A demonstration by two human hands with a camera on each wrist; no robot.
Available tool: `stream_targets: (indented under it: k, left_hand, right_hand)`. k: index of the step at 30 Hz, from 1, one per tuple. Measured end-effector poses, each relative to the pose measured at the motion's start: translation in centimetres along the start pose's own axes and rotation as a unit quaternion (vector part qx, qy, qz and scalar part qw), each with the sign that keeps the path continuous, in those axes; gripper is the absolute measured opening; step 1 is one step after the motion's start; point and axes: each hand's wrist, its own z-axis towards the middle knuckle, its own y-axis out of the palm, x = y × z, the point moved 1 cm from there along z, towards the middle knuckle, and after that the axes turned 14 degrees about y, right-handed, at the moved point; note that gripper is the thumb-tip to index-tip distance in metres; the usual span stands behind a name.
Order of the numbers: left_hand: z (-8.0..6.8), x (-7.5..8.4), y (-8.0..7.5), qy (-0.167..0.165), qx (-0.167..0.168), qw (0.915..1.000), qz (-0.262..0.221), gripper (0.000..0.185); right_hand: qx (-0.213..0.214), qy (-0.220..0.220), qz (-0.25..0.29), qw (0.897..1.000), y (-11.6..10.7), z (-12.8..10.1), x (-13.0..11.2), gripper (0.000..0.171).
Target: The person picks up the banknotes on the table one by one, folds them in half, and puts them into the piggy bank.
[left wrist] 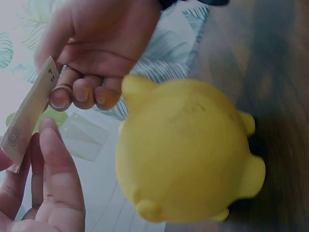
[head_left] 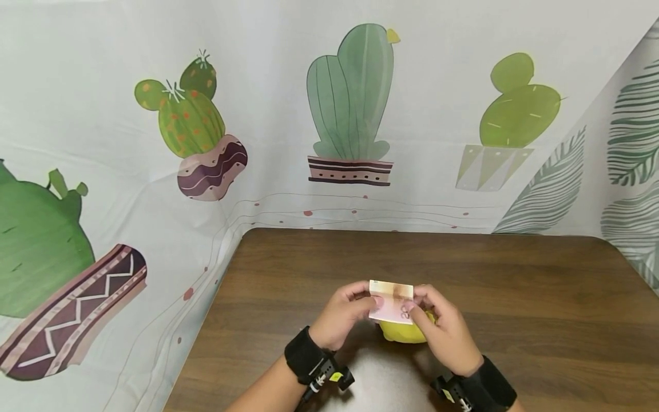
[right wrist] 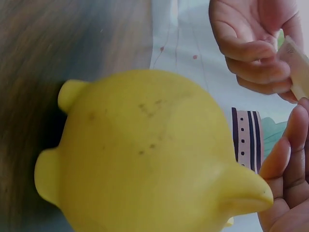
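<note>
A folded pinkish banknote [head_left: 391, 301] with a number on its face is stretched between both hands, just above a yellow piggy bank [head_left: 404, 332]. The left hand [head_left: 342, 312] pinches its left end, thumb on the near face and fingers behind. At the opposite end, the right hand [head_left: 445, 329] grips it likewise with its thumb in front. From the left wrist, the piggy bank [left wrist: 183, 150] appears whole, feet on the table, with the banknote [left wrist: 29, 111] off to its side. Dark smudges mark the piggy bank's body [right wrist: 149, 130] in the right wrist view.
A brown wooden table [head_left: 309, 257] lies under the hands. Behind it and along the left side hangs a white cloth [head_left: 268, 114] printed with cacti and leaves. Black bands [head_left: 304, 355] hold small cameras on both wrists.
</note>
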Motion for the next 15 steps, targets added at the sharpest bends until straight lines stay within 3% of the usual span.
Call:
stream_targets:
  k: [5, 10, 15]
  left_hand:
    - [0.01, 0.02, -0.09, -0.005, -0.011, 0.9983, -0.057, 0.026]
    - [0.03, 0.06, -0.18, -0.011, -0.011, 0.9939, -0.109, 0.023]
    - [0.07, 0.34, -0.13, -0.012, -0.012, 0.9931, -0.116, 0.031]
  right_hand:
    - [-0.024, 0.008, 0.058, 0.998, -0.08, 0.05, 0.01, 0.024]
    - [-0.072, -0.022, 0.122, 0.990, -0.28, 0.28, 0.33, 0.028]
    - [-0.082, -0.020, 0.121, 0.989, -0.40, 0.34, 0.65, 0.030]
